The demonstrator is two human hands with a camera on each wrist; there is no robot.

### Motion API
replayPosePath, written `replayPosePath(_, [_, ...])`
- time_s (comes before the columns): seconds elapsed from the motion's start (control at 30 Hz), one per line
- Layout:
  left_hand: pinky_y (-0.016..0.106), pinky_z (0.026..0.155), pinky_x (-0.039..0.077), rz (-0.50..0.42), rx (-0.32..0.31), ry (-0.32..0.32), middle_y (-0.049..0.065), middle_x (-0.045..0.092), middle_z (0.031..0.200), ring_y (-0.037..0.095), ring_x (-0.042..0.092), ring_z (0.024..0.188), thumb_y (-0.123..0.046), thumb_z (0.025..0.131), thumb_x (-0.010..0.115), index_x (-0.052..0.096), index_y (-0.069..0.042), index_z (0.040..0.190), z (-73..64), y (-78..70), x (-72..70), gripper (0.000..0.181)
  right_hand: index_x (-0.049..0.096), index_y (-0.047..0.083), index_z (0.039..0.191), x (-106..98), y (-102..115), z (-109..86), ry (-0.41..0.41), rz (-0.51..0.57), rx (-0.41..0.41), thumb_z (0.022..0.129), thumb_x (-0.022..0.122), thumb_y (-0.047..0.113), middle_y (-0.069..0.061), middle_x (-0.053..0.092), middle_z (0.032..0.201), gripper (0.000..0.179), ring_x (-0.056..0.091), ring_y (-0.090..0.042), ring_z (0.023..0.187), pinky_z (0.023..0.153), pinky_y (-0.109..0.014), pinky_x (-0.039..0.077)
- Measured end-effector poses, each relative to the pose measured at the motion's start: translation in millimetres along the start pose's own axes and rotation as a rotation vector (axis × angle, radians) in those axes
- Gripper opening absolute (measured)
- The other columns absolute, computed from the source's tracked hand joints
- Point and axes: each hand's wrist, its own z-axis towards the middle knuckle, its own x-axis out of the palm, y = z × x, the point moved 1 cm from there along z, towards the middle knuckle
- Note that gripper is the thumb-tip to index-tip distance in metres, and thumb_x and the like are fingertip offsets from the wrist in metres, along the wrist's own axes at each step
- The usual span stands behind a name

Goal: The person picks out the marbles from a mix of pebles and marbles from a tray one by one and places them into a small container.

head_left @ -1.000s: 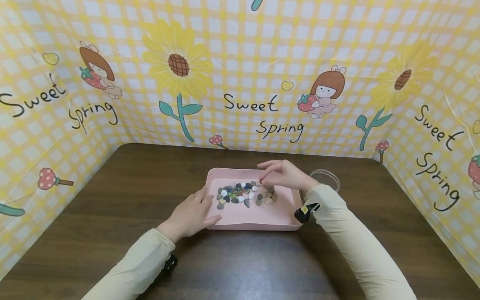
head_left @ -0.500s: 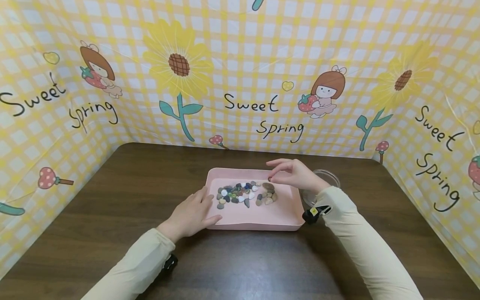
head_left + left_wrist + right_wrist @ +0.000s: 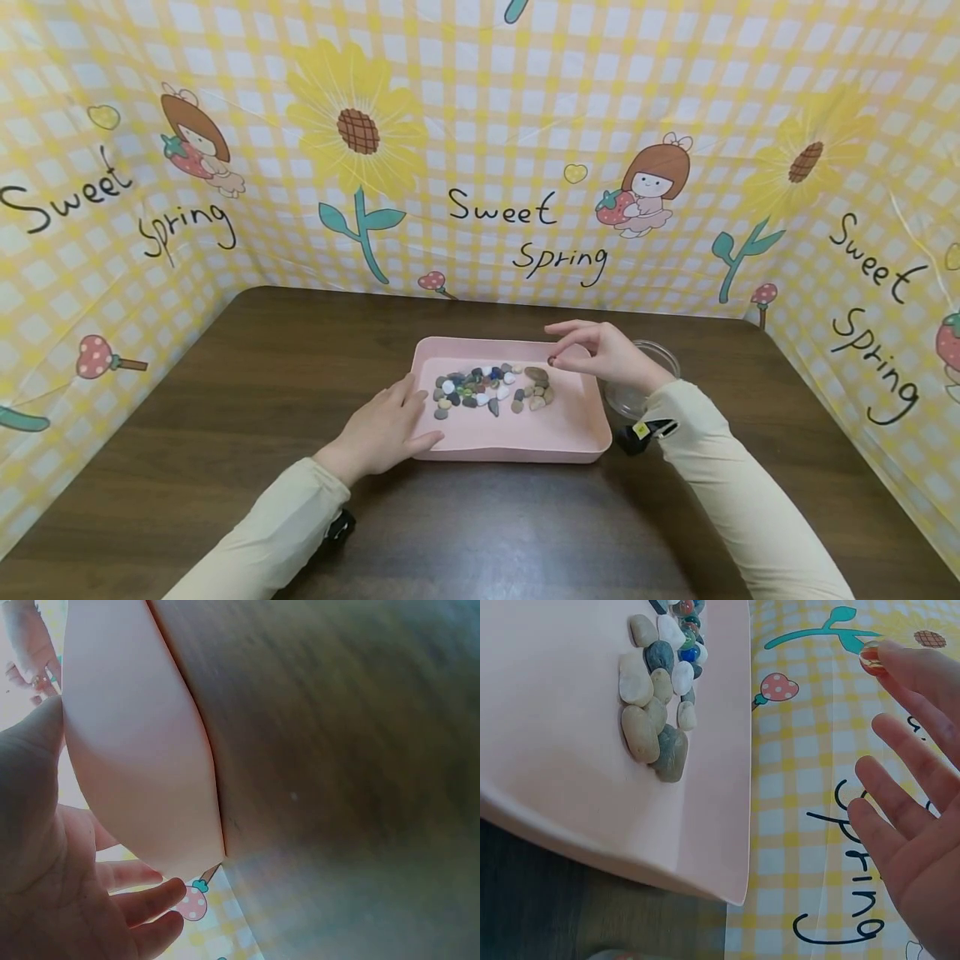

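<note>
One red marble, which the right hand is pinching over the far right part of the pink tray; one left hand, fingers loosely extended, resting at its left wall; many pebbles, lying inside; one clear container, standing alongside.

Pink rectangular tray on brown wood-grain table: multicoloured rounded stones inside, transparent round container to its right, my left hand at its left rim.

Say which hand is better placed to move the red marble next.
Probably the right hand: it pinches the red marble, while the left hand, holding no marble, is by the tray's left edge.
</note>
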Motion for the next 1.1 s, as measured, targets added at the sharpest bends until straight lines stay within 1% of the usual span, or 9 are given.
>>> replayPosePath(0.13, [0.050, 0.107, 0.036, 0.003, 0.000, 0.001, 0.029, 0.036, 0.143, 0.041, 0.041, 0.130, -0.052, 0.089, 0.052, 0.050, 0.003, 0.130, -0.1, 0.3, 0.5, 0.069, 0.074, 0.014, 0.095, -3, -3, -4.6, -0.004, 0.013, -0.005, 0.083, 0.070, 0.020, -0.010, 0.055, 0.134, 0.014, 0.044, -0.027, 0.131, 0.108, -0.051, 0.033])
replayPosePath(0.37, [0.050, 0.107, 0.036, -0.001, -0.004, 0.001, 0.029, 0.037, 0.143, 0.041, 0.042, 0.130, -0.052, 0.089, 0.052, 0.051, 0.003, 0.129, -0.3, 0.6, 0.9, 0.069, 0.073, 0.017, 0.096, -8, -6, -13.3, -0.027, -0.020, 0.009, 0.084, 0.069, 0.024, -0.008, 0.054, 0.135, 0.014, 0.045, -0.025, 0.130, 0.102, -0.051, 0.040])
replayPosePath(0.6, [0.050, 0.107, 0.036, -0.008, -0.002, -0.002, 0.029, 0.036, 0.143, 0.041, 0.042, 0.130, -0.052, 0.088, 0.052, 0.050, 0.003, 0.129, -0.6, 0.6, 0.4, 0.069, 0.073, 0.018, 0.094, -12, -10, -22.0, -0.059, -0.043, 0.022, 0.084, 0.069, 0.024, -0.007, 0.055, 0.134, 0.013, 0.045, -0.026, 0.130, 0.105, -0.049, 0.038])
replayPosePath(0.8, [0.050, 0.107, 0.036, -0.005, 0.002, 0.004, 0.029, 0.036, 0.144, 0.041, 0.041, 0.131, -0.052, 0.089, 0.052, 0.050, 0.003, 0.130, -0.4, 0.5, 0.3, 0.069, 0.073, 0.015, 0.095, -16, -15, -29.8, -0.105, -0.011, 0.038, 0.083, 0.070, 0.023, -0.009, 0.056, 0.133, 0.014, 0.047, -0.026, 0.128, 0.102, -0.052, 0.039])
replayPosePath(0.87, [0.050, 0.107, 0.036, -0.005, 0.002, 0.004, 0.029, 0.036, 0.143, 0.041, 0.041, 0.131, -0.052, 0.089, 0.052, 0.050, 0.004, 0.129, -0.2, 0.5, 0.6, 0.069, 0.073, 0.015, 0.095, -17, -16, -33.0, -0.125, -0.016, 0.038, 0.083, 0.070, 0.022, -0.008, 0.057, 0.132, 0.014, 0.048, -0.026, 0.127, 0.099, -0.051, 0.041])
replayPosePath(0.97, [0.050, 0.107, 0.036, -0.003, 0.003, 0.003, 0.030, 0.037, 0.143, 0.041, 0.041, 0.130, -0.052, 0.089, 0.052, 0.050, 0.004, 0.129, 0.1, 0.8, 1.0, 0.069, 0.073, 0.015, 0.094, -19, -17, -38.0, -0.154, -0.032, 0.038, 0.084, 0.070, 0.020, -0.008, 0.057, 0.131, 0.013, 0.049, -0.026, 0.126, 0.097, -0.046, 0.042])
replayPosePath(1.03, [0.050, 0.107, 0.036, -0.002, 0.003, 0.003, 0.030, 0.037, 0.143, 0.041, 0.041, 0.130, -0.052, 0.089, 0.052, 0.050, 0.004, 0.129, 0.2, 0.9, 1.2, 0.069, 0.072, 0.014, 0.095, -20, -18, -41.4, -0.173, -0.045, 0.043, 0.084, 0.069, 0.021, -0.008, 0.058, 0.131, 0.013, 0.050, -0.025, 0.124, 0.097, -0.038, 0.044])
replayPosePath(1.1, [0.050, 0.107, 0.036, -0.001, 0.004, 0.003, 0.029, 0.036, 0.143, 0.041, 0.041, 0.130, -0.052, 0.089, 0.051, 0.050, 0.004, 0.129, 0.3, 1.0, 1.1, 0.069, 0.072, 0.012, 0.095, -21, -20, -44.4, -0.191, -0.047, 0.042, 0.085, 0.069, 0.020, -0.009, 0.058, 0.131, 0.014, 0.052, -0.021, 0.122, 0.098, -0.028, 0.043])
